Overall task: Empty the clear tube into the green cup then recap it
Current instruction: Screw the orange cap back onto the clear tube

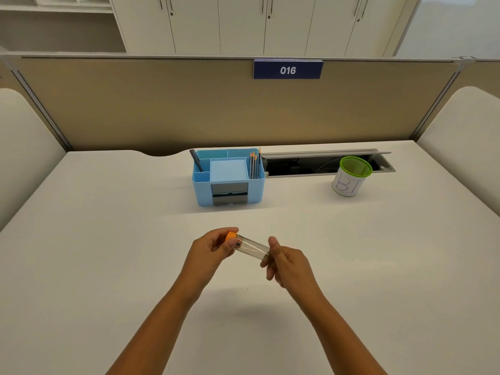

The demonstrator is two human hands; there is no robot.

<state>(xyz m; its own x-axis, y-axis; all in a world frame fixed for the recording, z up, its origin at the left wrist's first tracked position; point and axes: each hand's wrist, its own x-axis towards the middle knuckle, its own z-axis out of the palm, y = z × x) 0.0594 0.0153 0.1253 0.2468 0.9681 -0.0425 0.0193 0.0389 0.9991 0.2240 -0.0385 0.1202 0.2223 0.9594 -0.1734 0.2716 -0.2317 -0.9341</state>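
White desk surface (108, 239) fills the view, bounded at the rear by a beige partition panel (162, 104) carrying one blue number plate (288, 69) marked 016. Wide bare areas of desk lie to the left, to the right and in front of the hands; the near edge is out of view.

One clear cylindrical plastic tube (253, 248) is held above the desk at centre, between both hands. Its long axis runs nearly level, tilted slightly, with the capped end up and to the left and the closed base down and to the right. One orange cap (230, 236) sits on the left end. A small dark item shows inside the tube near the cap; its identity cannot be told.

Left hand (213, 246): fingers closed around the orange cap. Right hand (286, 259): fingers and thumb pinched on the base end of the tube.

One green-rimmed mesh cup (350, 176), with a white paper label, stands upright at rear right, well apart from the hands, just beside an open cable trough (303, 165). One light-blue plastic desk organiser (228, 180) stands at rear centre, holding pencils (255, 163) and one dark pen (196, 160).
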